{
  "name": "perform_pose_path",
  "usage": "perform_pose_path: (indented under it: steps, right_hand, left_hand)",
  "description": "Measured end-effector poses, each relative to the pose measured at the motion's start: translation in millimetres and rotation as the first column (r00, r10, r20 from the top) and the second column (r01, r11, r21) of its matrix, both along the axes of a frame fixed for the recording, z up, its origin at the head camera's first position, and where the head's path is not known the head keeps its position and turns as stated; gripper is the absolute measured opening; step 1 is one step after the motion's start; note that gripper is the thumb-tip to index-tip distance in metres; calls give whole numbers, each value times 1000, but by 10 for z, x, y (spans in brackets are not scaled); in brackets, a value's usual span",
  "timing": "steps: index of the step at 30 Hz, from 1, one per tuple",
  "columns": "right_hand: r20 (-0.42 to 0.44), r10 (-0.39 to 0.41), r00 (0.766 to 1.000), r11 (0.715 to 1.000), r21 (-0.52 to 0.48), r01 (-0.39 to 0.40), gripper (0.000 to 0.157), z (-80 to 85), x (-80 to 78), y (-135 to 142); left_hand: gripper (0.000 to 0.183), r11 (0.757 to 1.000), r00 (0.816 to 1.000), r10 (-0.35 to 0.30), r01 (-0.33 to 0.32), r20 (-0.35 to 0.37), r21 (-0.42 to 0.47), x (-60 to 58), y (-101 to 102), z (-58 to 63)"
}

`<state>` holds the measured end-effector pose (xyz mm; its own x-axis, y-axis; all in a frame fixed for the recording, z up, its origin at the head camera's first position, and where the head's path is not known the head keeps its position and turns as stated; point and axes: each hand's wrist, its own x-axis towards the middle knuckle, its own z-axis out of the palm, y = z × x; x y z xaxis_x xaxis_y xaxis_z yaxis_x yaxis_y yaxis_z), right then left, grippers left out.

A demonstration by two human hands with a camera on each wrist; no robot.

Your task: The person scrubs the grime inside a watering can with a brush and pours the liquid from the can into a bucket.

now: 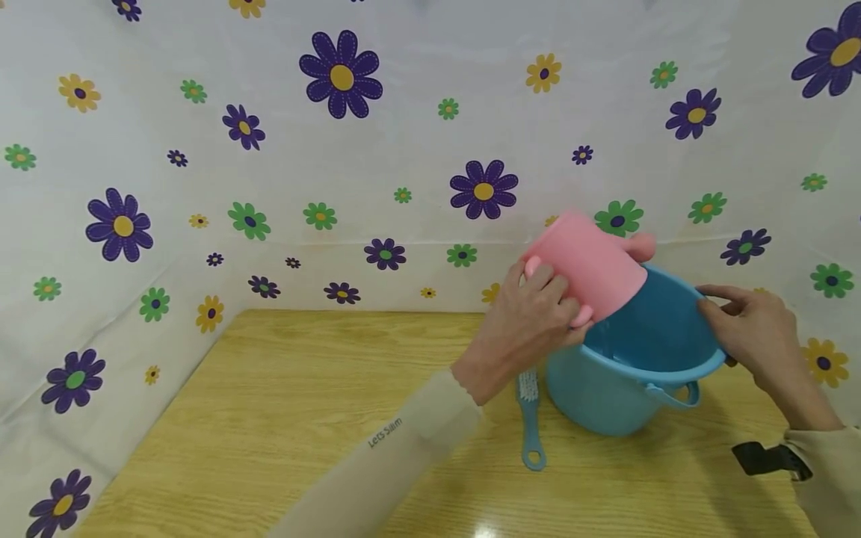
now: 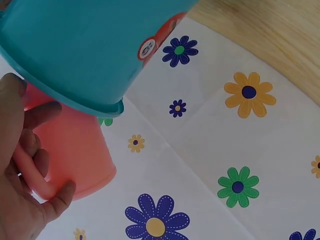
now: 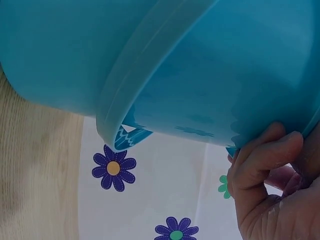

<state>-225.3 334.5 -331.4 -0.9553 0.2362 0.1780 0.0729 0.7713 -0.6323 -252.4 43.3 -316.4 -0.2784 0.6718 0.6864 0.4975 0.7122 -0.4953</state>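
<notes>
My left hand [image 1: 531, 310] grips the handle of a pink watering can [image 1: 592, 261], its fingers curled round it. The can is tilted over the left side of a blue bucket [image 1: 605, 400], and its short spout [image 1: 639, 245] points to the right. In the left wrist view the pink can [image 2: 80, 150] partly disappears behind the bucket's rim [image 2: 55, 95]. My right hand [image 1: 760, 336] holds the rim at the right, thumb and fingers pinching it. In the right wrist view the curled fingers [image 3: 267, 155] are at the bucket's edge, beyond its handle [image 3: 135, 75].
A blue brush [image 1: 531, 426] with white bristles lies on the wooden table [image 1: 303, 418], left of the bucket. A white sheet [image 1: 403, 149] printed with flowers hangs behind the table and along its left side. A black strap [image 1: 770, 459] sticks out by the right sleeve.
</notes>
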Motion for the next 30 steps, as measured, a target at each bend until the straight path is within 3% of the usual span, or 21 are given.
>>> perform_pose_path:
  steps: [12, 23, 30]
  right_hand:
    - [7, -16, 1000, 1000, -12, 16, 54, 4, -9, -5]
    - [13, -22, 1000, 1000, -15, 22, 54, 16, -24, -10]
    - [6, -18, 1000, 1000, -23, 18, 56, -2, -4, -19]
  left_hand:
    - [37, 994, 1000, 3, -4, -5, -112, 14, 32, 104]
    - [40, 990, 998, -55, 56, 9, -132, -45, 82, 214]
    - [40, 965, 998, -54, 43, -35, -260, -60, 94, 279]
